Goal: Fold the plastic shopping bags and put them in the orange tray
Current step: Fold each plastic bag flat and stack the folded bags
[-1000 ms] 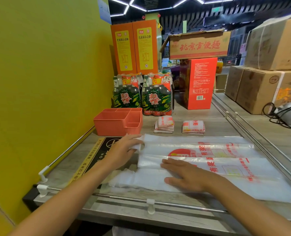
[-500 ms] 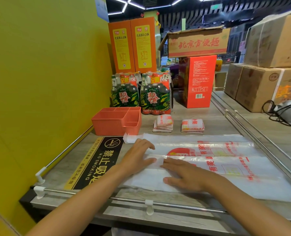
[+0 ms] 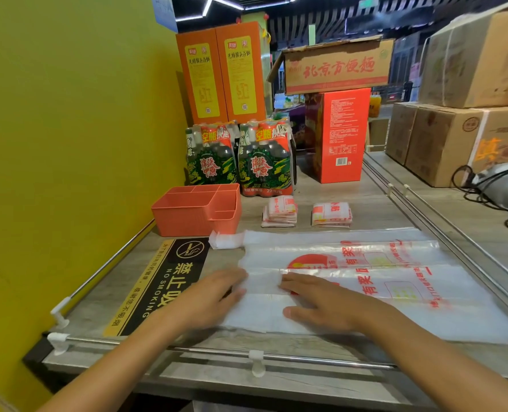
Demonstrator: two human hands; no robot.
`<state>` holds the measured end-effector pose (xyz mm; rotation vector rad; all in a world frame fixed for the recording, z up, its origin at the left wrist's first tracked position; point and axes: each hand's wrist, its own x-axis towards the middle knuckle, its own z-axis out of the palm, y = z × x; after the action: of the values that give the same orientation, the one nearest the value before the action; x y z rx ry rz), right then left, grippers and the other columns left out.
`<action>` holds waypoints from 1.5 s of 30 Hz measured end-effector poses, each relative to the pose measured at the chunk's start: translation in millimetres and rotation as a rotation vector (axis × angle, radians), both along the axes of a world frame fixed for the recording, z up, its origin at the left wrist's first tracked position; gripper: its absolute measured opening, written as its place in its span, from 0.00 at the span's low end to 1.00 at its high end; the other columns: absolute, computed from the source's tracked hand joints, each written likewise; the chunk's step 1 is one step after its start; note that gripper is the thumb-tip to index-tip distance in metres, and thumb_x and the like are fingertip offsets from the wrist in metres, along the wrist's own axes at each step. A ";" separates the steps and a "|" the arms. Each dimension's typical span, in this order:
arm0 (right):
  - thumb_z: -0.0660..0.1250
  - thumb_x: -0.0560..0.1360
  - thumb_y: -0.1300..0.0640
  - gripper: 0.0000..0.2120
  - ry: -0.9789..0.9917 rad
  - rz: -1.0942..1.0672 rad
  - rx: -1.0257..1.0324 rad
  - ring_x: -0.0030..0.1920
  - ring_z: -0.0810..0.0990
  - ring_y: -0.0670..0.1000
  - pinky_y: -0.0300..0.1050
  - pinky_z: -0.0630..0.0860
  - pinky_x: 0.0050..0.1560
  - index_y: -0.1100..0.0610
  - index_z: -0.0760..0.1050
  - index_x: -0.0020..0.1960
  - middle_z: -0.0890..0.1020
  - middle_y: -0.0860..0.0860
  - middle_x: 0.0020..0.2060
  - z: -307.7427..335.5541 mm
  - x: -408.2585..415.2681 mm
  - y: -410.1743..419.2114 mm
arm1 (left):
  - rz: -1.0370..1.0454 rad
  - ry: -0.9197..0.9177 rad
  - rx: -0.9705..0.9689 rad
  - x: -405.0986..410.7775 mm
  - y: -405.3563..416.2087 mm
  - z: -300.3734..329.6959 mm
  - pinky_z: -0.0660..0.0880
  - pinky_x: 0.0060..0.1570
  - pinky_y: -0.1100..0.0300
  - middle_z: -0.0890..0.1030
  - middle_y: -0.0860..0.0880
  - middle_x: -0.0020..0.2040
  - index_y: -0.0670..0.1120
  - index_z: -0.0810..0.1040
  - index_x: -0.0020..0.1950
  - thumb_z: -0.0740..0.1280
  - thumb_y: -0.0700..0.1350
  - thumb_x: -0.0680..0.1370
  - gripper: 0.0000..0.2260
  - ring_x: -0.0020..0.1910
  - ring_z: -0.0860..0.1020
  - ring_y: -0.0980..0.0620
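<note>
Pressing down with both hands, I am holding a plastic shopping bag flat on the table. My left hand is lying palm down with straight fingers on the bag's left end, partly over the black no-smoking sticker. My right hand is resting just beside it, fingers spread and flat on the bag, gripping nothing. The bag is lying lengthwise across the near part of the table, folded into long strips, with red print facing up and one white handle loop sticking out at its far left corner. The orange tray is standing beyond the bag at the left, close to the yellow wall, with the handle loop just in front of it. Two folded bags are lying on the table to the right of the tray, not in it, apart from each other. Behind them two packs of green bottles are standing, with a red carton to their right and tall orange boxes behind. A metal rail is running along the near table edge.
</note>
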<state>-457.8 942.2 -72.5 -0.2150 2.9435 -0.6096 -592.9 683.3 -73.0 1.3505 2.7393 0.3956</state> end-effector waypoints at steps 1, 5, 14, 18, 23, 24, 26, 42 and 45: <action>0.56 0.81 0.35 0.30 0.005 0.004 0.001 0.78 0.57 0.44 0.47 0.55 0.79 0.41 0.55 0.80 0.56 0.38 0.79 1.3 0.4 -0.7 | -0.030 -0.061 -0.050 3.0 -1.0 -0.6 0.54 0.78 0.60 0.60 0.59 0.80 0.55 0.61 0.80 0.55 0.59 0.84 0.24 0.78 0.57 0.62; 0.57 0.81 0.36 0.32 -0.009 -0.016 0.008 0.78 0.58 0.44 0.45 0.55 0.78 0.43 0.54 0.81 0.56 0.39 0.80 4.5 2.2 -2.8 | -0.091 -0.135 -0.098 10.5 0.8 -0.9 0.44 0.76 0.66 0.51 0.60 0.81 0.55 0.54 0.82 0.52 0.61 0.84 0.27 0.78 0.47 0.66; 0.58 0.81 0.35 0.35 -0.005 -0.016 -0.071 0.76 0.59 0.39 0.38 0.57 0.74 0.38 0.43 0.81 0.44 0.32 0.78 5.8 5.0 -5.6 | -0.144 -0.218 -0.188 18.3 4.3 0.2 0.38 0.76 0.63 0.39 0.62 0.81 0.60 0.45 0.82 0.49 0.63 0.84 0.28 0.77 0.35 0.67; 0.57 0.82 0.36 0.34 0.010 0.002 -0.041 0.75 0.52 0.35 0.32 0.51 0.72 0.39 0.44 0.81 0.44 0.29 0.75 7.0 3.6 -11.3 | -0.147 -0.210 -0.201 19.5 6.5 -0.4 0.39 0.79 0.56 0.38 0.62 0.81 0.63 0.44 0.81 0.48 0.65 0.83 0.28 0.77 0.33 0.64; 0.55 0.82 0.36 0.33 0.038 0.028 0.001 0.74 0.48 0.33 0.31 0.47 0.71 0.40 0.44 0.82 0.44 0.32 0.79 6.6 1.7 -14.9 | -0.153 -0.180 -0.188 19.6 7.6 -2.6 0.39 0.79 0.54 0.40 0.60 0.81 0.64 0.46 0.81 0.48 0.65 0.83 0.27 0.78 0.34 0.62; 0.55 0.82 0.36 0.33 0.043 0.035 0.005 0.75 0.47 0.34 0.32 0.47 0.72 0.40 0.44 0.82 0.43 0.33 0.79 5.9 0.7 -15.2 | -0.153 -0.174 -0.185 20.0 8.0 -2.5 0.39 0.79 0.54 0.40 0.60 0.82 0.64 0.47 0.81 0.48 0.65 0.83 0.27 0.78 0.34 0.62; 0.54 0.82 0.36 0.33 0.048 0.048 0.013 0.75 0.46 0.33 0.32 0.45 0.73 0.40 0.44 0.82 0.43 0.33 0.79 5.2 -1.0 -16.5 | -0.153 -0.162 -0.184 19.8 8.8 -3.1 0.39 0.79 0.54 0.41 0.58 0.82 0.64 0.47 0.81 0.48 0.65 0.83 0.26 0.78 0.35 0.61; 0.49 0.82 0.33 0.32 0.005 0.089 0.081 0.80 0.44 0.41 0.42 0.43 0.79 0.40 0.44 0.82 0.45 0.37 0.80 -1.6 -5.6 -15.5 | 0.146 -0.292 0.299 16.3 4.0 -0.8 0.67 0.70 0.58 0.69 0.61 0.70 0.55 0.66 0.76 0.63 0.52 0.83 0.21 0.70 0.68 0.59; 0.50 0.82 0.33 0.33 0.006 0.093 0.066 0.80 0.44 0.41 0.43 0.44 0.79 0.40 0.43 0.82 0.45 0.37 0.80 -1.6 -5.7 -15.1 | 0.226 -0.460 0.449 11.6 7.3 2.7 0.70 0.65 0.64 0.73 0.53 0.70 0.49 0.66 0.77 0.66 0.48 0.82 0.23 0.70 0.72 0.55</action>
<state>-463.5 927.1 -74.1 -0.3446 2.9336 -0.4999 -581.3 690.6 -70.3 0.8549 2.4893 1.2254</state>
